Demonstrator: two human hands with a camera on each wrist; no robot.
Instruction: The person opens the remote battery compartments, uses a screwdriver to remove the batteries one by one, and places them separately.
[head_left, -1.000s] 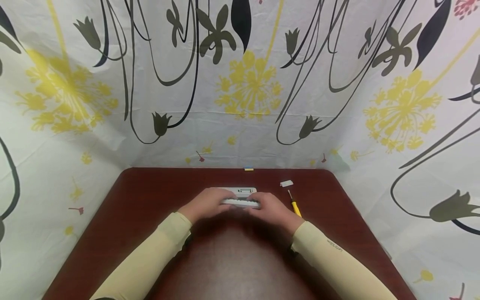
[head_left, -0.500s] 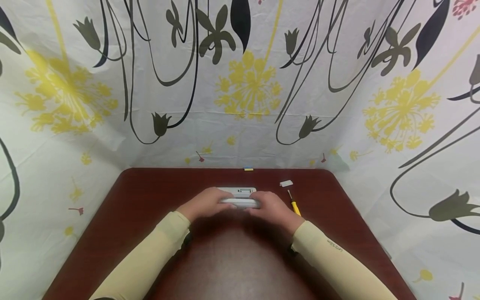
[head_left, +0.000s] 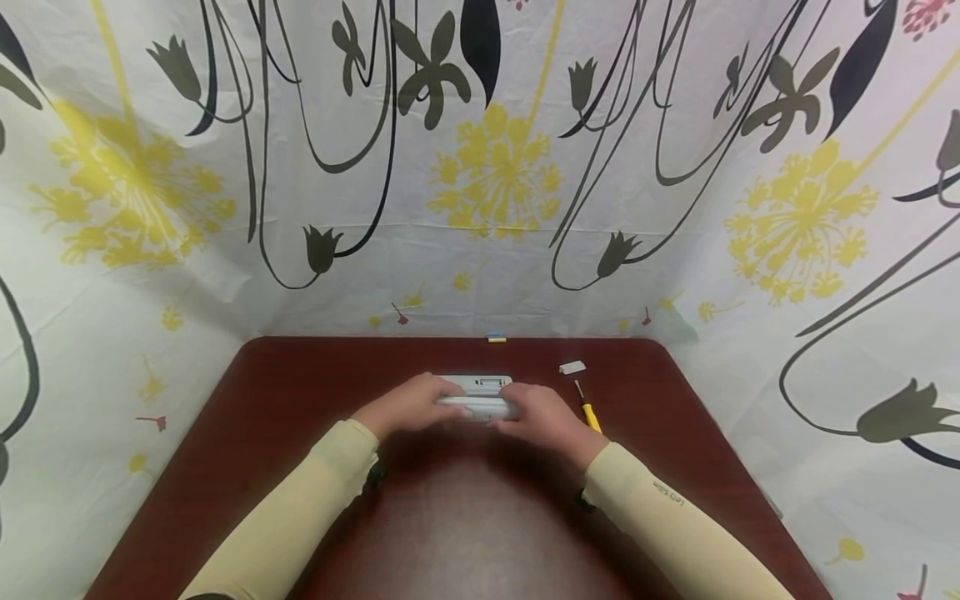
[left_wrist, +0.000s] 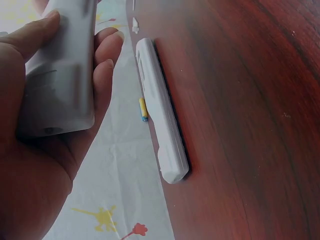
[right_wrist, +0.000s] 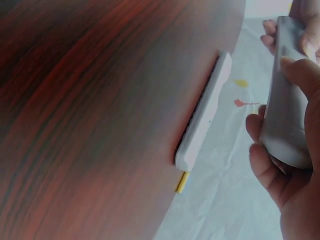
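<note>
Both hands barely shift; the left hand [head_left: 408, 406] and right hand [head_left: 543, 419] clasp the white remote shell [head_left: 480, 407] at frame centre. A loosened grip could drop it onto the other half [head_left: 480, 383].

The table [head_left: 300, 392] has a dark red-brown wood-grain top with a smooth, faintly glossy sheen, while the printed curtain [head_left: 480, 250] filling the upper frame looks like thin, slightly creased matt sheeting. The white shell piece [left_wrist: 62, 80] gripped in the left hand [head_left: 408, 406] and right hand [head_left: 543, 417], and the white casing half [left_wrist: 162, 130] lying on the table, look like smooth matt plastic. At centre right, the screwdriver [head_left: 589, 410] has a yellow plastic-looking handle and thin metal shaft, and the sleeves [head_left: 675, 525] are soft beige cloth.
</note>
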